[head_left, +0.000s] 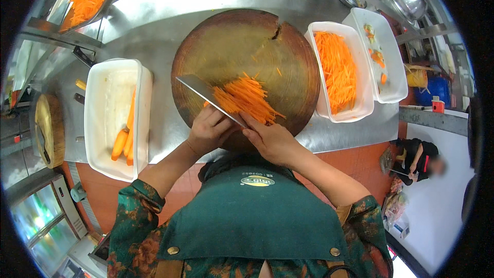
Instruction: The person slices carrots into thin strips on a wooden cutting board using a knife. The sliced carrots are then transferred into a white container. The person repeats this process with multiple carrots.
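A round wooden chopping block [221, 41] with a crack at its far edge is in front of me. My right hand [270, 141] is closed on a cleaver [197, 87], whose wide blade slants across the block's near left part. To the right of the blade lies a heap of shredded carrot [249, 100], with a few loose strands beyond it. On the blade's left side, my left hand [210, 127] has its fingers curled down over a carrot [206, 104]. Only a small orange bit of that carrot shows; the fingers hide the rest.
Whole carrots [121, 143] lie in a white tub [91, 118] on the left. Two more tubs stand right: one [364, 95] full of carrot shreds, another [393, 67] with scraps. A second block [53, 123] stands far left. Another person [419, 157] is at the right.
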Action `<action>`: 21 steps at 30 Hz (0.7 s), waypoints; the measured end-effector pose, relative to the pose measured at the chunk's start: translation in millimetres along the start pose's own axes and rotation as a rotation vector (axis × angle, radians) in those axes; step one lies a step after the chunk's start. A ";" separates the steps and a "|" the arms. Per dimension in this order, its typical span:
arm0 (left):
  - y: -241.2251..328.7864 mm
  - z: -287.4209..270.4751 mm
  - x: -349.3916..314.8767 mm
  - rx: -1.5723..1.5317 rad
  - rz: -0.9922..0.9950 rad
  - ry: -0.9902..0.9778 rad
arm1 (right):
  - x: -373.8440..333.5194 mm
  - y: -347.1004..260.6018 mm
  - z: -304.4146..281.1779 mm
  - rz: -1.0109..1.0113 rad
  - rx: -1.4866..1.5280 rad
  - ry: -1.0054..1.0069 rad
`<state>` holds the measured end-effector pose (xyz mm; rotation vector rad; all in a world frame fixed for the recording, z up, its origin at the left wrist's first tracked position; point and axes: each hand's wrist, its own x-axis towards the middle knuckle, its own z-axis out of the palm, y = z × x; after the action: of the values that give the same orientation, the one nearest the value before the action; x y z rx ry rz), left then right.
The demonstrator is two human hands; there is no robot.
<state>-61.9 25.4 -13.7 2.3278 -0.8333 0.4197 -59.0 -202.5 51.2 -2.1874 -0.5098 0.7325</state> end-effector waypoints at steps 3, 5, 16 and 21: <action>-3.9 4.9 -8.3 0.010 -0.028 -0.017 | 1.6 6.0 0.4 -0.111 0.055 0.065; -5.3 4.5 -6.7 0.014 -0.025 -0.010 | -6.7 -0.5 -12.8 -0.092 0.102 0.034; -4.4 3.6 -9.3 0.017 -0.006 -0.001 | -2.8 -4.3 0.9 0.037 -0.050 -0.027; -5.7 2.8 -5.8 0.024 0.000 0.028 | -17.0 -4.8 -18.6 -0.066 0.116 -0.022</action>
<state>-62.3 29.8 -21.2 2.3388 -0.8197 0.4639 -60.5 -218.9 70.8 -2.0477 -0.5345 0.7332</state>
